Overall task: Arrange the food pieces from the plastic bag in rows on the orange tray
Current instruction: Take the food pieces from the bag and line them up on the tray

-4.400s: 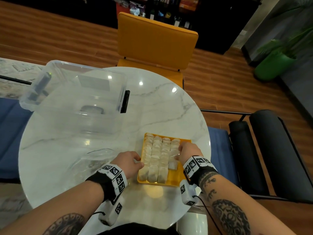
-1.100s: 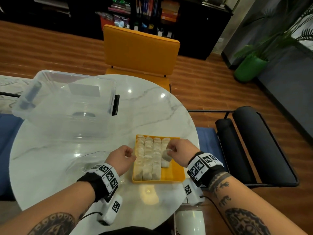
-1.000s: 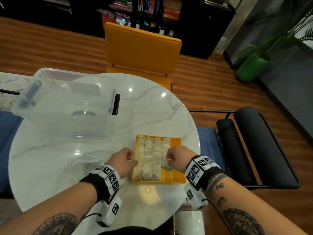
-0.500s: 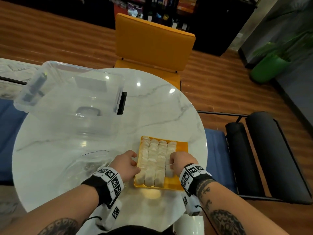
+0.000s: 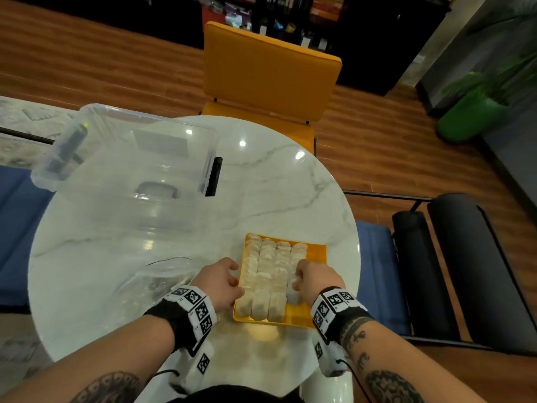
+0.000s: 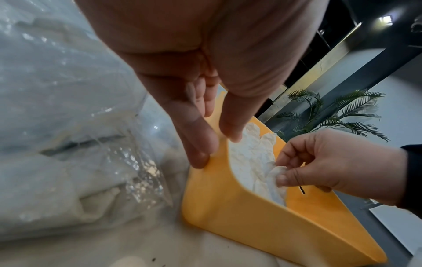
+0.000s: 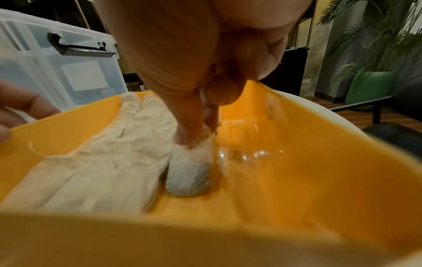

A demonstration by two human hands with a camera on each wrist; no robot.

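Note:
The orange tray (image 5: 316, 255) lies near the front right of the round marble table and holds rows of pale food pieces (image 5: 266, 274). My right hand (image 5: 295, 282) pinches one food piece (image 7: 188, 174) by its top. The piece stands on the tray floor at the near end of the rightmost row. My left hand (image 6: 214, 144) grips the tray's left rim (image 6: 219, 180), thumb inside and fingers outside. The crumpled clear plastic bag (image 5: 157, 283) lies just left of the tray, under my left wrist.
A large clear storage box (image 5: 130, 170) with a black latch stands at the back left of the table (image 5: 276, 193). An orange chair (image 5: 270, 71) is beyond the table and a black chair (image 5: 465, 271) to the right. The tray's right side is near the table's edge.
My right hand has come down and towards me with the piece, from above the row's middle to the tray floor at its near end. My left hand has stayed on the tray's rim.

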